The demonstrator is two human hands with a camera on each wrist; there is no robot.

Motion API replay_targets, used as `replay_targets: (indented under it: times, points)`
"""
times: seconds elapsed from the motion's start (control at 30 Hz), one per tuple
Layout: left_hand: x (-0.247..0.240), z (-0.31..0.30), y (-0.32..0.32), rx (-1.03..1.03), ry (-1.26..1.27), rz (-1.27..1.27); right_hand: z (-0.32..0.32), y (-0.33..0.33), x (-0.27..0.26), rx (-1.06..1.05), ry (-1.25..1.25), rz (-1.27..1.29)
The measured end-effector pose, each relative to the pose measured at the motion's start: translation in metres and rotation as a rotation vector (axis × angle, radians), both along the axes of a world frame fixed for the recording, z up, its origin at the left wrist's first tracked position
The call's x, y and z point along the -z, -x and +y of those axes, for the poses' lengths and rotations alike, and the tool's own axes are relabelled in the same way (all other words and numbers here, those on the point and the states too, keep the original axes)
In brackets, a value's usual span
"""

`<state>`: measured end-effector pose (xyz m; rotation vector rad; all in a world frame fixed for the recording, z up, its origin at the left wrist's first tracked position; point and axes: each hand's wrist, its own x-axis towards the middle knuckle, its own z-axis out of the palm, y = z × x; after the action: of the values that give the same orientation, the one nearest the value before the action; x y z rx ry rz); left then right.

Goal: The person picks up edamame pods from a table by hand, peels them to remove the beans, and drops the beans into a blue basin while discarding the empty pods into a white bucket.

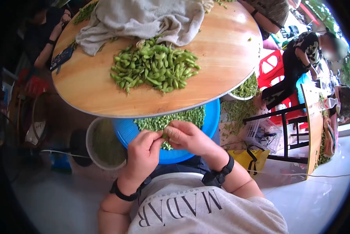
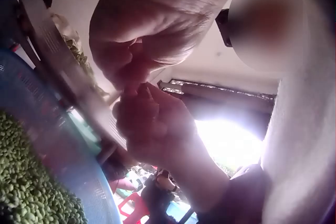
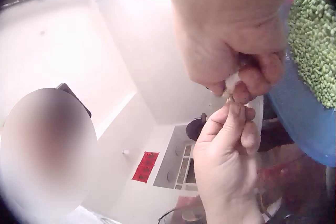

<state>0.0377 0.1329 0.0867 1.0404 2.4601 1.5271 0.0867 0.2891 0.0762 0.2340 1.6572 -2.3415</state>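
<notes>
Over a blue plastic basin [image 1: 213, 121], both hands meet fingertip to fingertip. A green soybean pod [image 1: 165, 135] shows as a small patch between them, mostly hidden by the fingers. My left hand [image 1: 144, 150] pinches one side of it with thumb and curled fingers. From the other side my right hand [image 1: 187, 137] pinches it too, thumb on top. Shelled green beans [image 2: 31, 182] fill the basin below the hands. Beyond them, a heap of whole soybean pods [image 1: 155, 68] lies on the round wooden table [image 1: 221, 58].
A pale cloth [image 1: 143, 21] lies bunched behind the pod heap. Left of the basin stands a round bin [image 1: 90, 142]. Right of it are a tub of pods or husks [image 1: 247, 87], a yellow bag [image 1: 241, 159] and a white crate [image 1: 262, 134]. Other people sit around the table.
</notes>
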Motion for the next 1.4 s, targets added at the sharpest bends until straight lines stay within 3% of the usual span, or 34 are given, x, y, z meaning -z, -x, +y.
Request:
replay_targets:
  times: [0.17, 0.43, 0.53, 0.63, 0.7, 0.73, 0.83, 0.9, 1.0, 1.1, 1.13, 1.23, 1.33, 1.37, 1.4]
  points:
    - [0.015, 0.001, -0.009, -0.059, -0.131, 0.149, -0.009, -0.006, 0.001, 0.064, -0.116, 0.067]
    - [0.024, 0.000, -0.019, -0.157, -0.238, -0.549, -0.017, -0.010, 0.007, 0.123, -0.222, 0.070]
    - [0.026, -0.002, -0.007, -0.092, -0.436, -1.001, -0.016, -0.011, 0.013, 0.118, -0.299, 0.096]
    - [0.028, -0.012, -0.001, -0.008, -0.553, -1.233, -0.012, -0.015, 0.018, 0.059, -0.413, 0.210]
    - [0.030, -0.013, -0.005, -0.038, -0.469, -1.139, -0.005, -0.016, 0.017, -0.038, -0.559, 0.260]
    - [0.031, -0.012, -0.010, -0.054, -0.415, -1.062, -0.008, -0.016, 0.012, 0.039, -0.502, 0.237]
    - [0.026, -0.013, -0.015, -0.069, -0.319, -0.924, -0.007, -0.012, 0.007, -0.040, -0.669, 0.257]
    - [0.012, -0.016, -0.015, -0.073, -0.257, -0.888, -0.006, -0.010, 0.012, -0.065, -0.562, 0.220]
    - [0.013, -0.024, -0.018, -0.029, -0.080, -0.569, -0.011, -0.010, 0.015, -0.074, -0.396, 0.153]
    - [0.023, -0.027, -0.015, -0.020, 0.022, -0.169, -0.018, -0.005, 0.027, -0.014, -0.590, 0.269]
    - [0.025, -0.026, -0.013, -0.031, 0.028, -0.163, -0.019, -0.001, 0.032, -0.014, -0.755, 0.343]
    - [0.025, -0.024, -0.008, -0.070, 0.058, -0.205, -0.020, 0.005, 0.034, 0.011, -0.930, 0.342]
    - [0.018, -0.042, 0.004, -0.101, 0.185, 0.018, 0.000, -0.001, 0.053, 0.026, -1.045, 0.282]
    - [0.011, -0.056, 0.011, -0.151, 0.421, -0.044, 0.009, -0.002, 0.057, 0.019, -1.070, 0.250]
    - [0.011, -0.071, 0.020, -0.193, 0.632, 0.002, 0.017, -0.003, 0.052, -0.139, -1.151, 0.090]
